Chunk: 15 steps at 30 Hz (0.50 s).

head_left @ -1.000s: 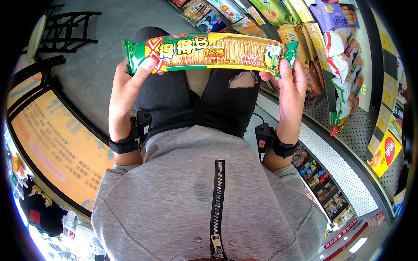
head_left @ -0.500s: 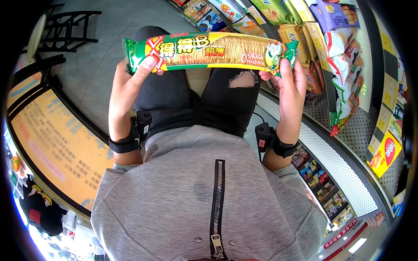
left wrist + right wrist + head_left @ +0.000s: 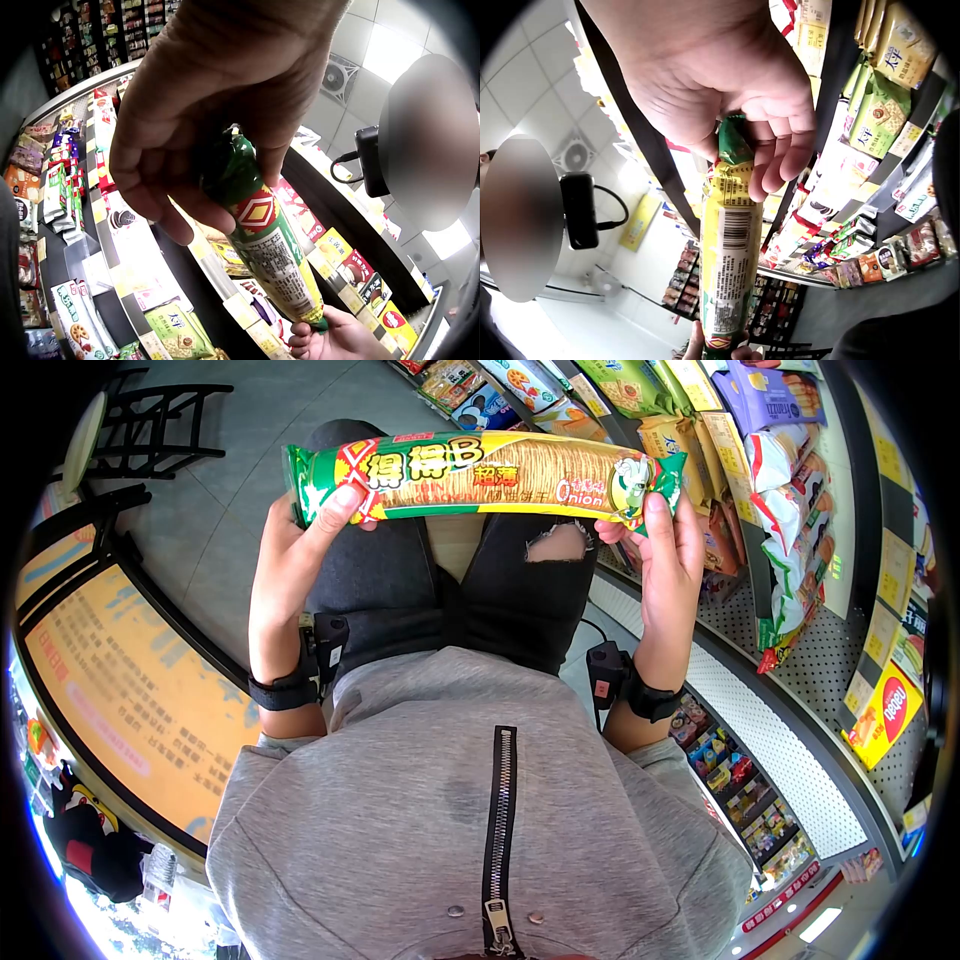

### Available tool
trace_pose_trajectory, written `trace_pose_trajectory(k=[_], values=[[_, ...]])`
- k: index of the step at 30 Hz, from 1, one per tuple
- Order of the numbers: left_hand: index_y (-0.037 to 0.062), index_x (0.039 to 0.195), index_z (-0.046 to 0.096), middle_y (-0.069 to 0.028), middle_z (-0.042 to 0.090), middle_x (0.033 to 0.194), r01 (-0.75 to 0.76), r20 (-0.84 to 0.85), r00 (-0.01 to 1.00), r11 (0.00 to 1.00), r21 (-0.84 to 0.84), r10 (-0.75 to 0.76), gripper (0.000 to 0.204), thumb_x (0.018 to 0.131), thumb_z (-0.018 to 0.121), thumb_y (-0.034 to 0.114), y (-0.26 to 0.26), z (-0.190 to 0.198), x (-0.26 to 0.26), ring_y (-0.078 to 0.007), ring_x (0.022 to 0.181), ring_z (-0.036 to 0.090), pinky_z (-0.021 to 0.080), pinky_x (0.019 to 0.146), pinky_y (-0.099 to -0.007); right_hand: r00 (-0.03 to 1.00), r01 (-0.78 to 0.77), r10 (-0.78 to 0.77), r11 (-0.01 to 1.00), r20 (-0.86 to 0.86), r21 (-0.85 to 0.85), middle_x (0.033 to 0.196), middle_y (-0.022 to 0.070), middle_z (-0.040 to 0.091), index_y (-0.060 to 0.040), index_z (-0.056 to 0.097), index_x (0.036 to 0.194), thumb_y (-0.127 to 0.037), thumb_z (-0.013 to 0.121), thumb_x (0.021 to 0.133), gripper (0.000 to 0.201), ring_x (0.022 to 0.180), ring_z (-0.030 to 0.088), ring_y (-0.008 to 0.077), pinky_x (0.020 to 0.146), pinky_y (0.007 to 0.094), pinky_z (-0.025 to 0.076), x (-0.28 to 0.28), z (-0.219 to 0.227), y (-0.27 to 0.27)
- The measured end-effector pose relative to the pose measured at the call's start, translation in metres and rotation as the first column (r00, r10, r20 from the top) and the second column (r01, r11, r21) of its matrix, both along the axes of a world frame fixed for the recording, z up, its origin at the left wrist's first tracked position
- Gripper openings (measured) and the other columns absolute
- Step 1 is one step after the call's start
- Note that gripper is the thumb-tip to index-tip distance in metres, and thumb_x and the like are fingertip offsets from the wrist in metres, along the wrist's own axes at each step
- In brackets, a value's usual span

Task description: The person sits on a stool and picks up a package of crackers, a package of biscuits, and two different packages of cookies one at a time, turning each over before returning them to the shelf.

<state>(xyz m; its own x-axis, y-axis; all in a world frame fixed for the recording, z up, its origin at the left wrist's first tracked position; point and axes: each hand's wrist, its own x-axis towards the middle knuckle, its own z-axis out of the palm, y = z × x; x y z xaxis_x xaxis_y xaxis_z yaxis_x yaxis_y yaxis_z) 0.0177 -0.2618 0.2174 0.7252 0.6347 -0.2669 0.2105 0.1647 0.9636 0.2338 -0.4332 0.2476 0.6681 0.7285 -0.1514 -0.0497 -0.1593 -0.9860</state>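
Note:
A long pack of onion crackers (image 3: 500, 475), green and yellow with a clear window over the stacked thin crackers, is stretched level between both hands above the person's knees. My left hand (image 3: 305, 540) grips its left end, thumb across the front and fingers behind. At the other end my right hand (image 3: 668, 550) pinches the twisted green tip between thumb and fingers. The right wrist view shows the back of the cracker pack (image 3: 733, 240), with a barcode and printed text. In the left wrist view the left hand (image 3: 217, 120) curls round the pack's green end.
Shelves of snack packs (image 3: 790, 510) curve along the right side, with price labels on their edges. A yellow signboard in a black frame (image 3: 130, 690) stands at the left. Behind it, a black metal chair frame (image 3: 160, 425) rests on the grey tiled floor (image 3: 290, 410).
The cracker pack has tilted very slightly, its front shifting a little upward in the head view. Both hands keep their hold and stay almost in place.

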Motion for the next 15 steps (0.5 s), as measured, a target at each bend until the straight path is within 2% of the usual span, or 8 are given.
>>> trace_pose_trajectory(k=[4, 6, 7, 13, 14, 15], values=[[-0.0032, 0.093, 0.055, -0.0091, 0.060, 0.082, 0.001, 0.001, 1.000, 1.000, -0.002, -0.001, 0.045, 0.083, 0.050, 0.040, 0.0004, 0.0000, 0.0010, -0.0138, 0.078, 0.055, 0.038, 0.079, -0.0273, 1.000, -0.010, 0.010, 1.000, 0.003, 0.002, 0.079, 0.0074, 0.058, 0.0009, 0.049, 0.096, -0.023, 0.041, 0.089, 0.026, 0.063, 0.057, 0.0117, 0.057, 0.0223, 0.046, 0.0016, -0.0006, -0.0003], [-0.0039, 0.094, 0.056, -0.0079, 0.060, 0.080, -0.022, 0.056, 0.998, 0.999, -0.028, 0.024, 0.038, 0.082, 0.055, 0.032, 0.0009, -0.0023, 0.0006, -0.0119, 0.073, 0.054, 0.042, 0.071, -0.0250, 1.000, -0.003, 0.003, 1.000, 0.001, 0.004, 0.079, 0.0074, 0.058, 0.0010, 0.049, 0.097, -0.022, 0.041, 0.089, 0.026, 0.063, 0.057, 0.0116, 0.058, 0.0222, 0.046, 0.0007, 0.0007, 0.0011], [-0.0039, 0.094, 0.056, -0.0079, 0.060, 0.080, -0.022, 0.056, 0.998, 0.999, -0.028, 0.024, 0.038, 0.082, 0.055, 0.032, 0.0010, -0.0023, 0.0006, -0.0119, 0.073, 0.054, 0.042, 0.071, -0.0250, 1.000, 0.004, -0.004, 1.000, -0.001, 0.006, 0.080, 0.0074, 0.058, 0.0011, 0.049, 0.099, -0.022, 0.041, 0.089, 0.026, 0.063, 0.057, 0.0115, 0.058, 0.0221, 0.046, 0.0004, 0.0012, 0.0016], [-0.0038, 0.093, 0.056, -0.0078, 0.060, 0.079, -0.045, 0.044, 0.998, 0.998, -0.036, 0.046, 0.039, 0.081, 0.056, 0.033, 0.0004, -0.0015, 0.0007, -0.0118, 0.074, 0.054, 0.041, 0.073, -0.0250, 1.000, -0.002, 0.002, 1.000, -0.017, 0.005, 0.081, 0.0071, 0.058, 0.0013, 0.048, 0.105, -0.020, 0.041, 0.089, 0.027, 0.063, 0.057, 0.0103, 0.058, 0.0214, 0.046, 0.0011, 0.0001, 0.0010], [-0.0045, 0.095, 0.055, -0.0089, 0.060, 0.083, -0.050, 0.031, 0.998, 0.998, -0.026, 0.051, 0.043, 0.082, 0.054, 0.037, 0.0006, -0.0018, -0.0007, -0.0130, 0.078, 0.054, 0.040, 0.076, -0.0265, 1.000, -0.002, 0.002, 1.000, -0.018, 0.005, 0.081, 0.0071, 0.058, 0.0013, 0.048, 0.105, -0.020, 0.041, 0.089, 0.027, 0.063, 0.057, 0.0103, 0.058, 0.0214, 0.046, 0.0022, -0.0002, -0.0003], [-0.0052, 0.097, 0.053, -0.0100, 0.059, 0.087, -0.055, 0.019, 0.998, 0.998, -0.015, 0.055, 0.047, 0.082, 0.051, 0.040, 0.0011, -0.0022, -0.0021, -0.0142, 0.081, 0.055, 0.039, 0.080, -0.0280, 0.999, -0.009, 0.010, 1.000, -0.032, 0.009, 0.088, 0.0088, 0.057, 0.0011, 0.046, 0.108, -0.017, 0.044, 0.087, 0.028, 0.070, 0.056, 0.0110, 0.062, 0.0222, 0.046, 0.0041, -0.0001, -0.0025]])
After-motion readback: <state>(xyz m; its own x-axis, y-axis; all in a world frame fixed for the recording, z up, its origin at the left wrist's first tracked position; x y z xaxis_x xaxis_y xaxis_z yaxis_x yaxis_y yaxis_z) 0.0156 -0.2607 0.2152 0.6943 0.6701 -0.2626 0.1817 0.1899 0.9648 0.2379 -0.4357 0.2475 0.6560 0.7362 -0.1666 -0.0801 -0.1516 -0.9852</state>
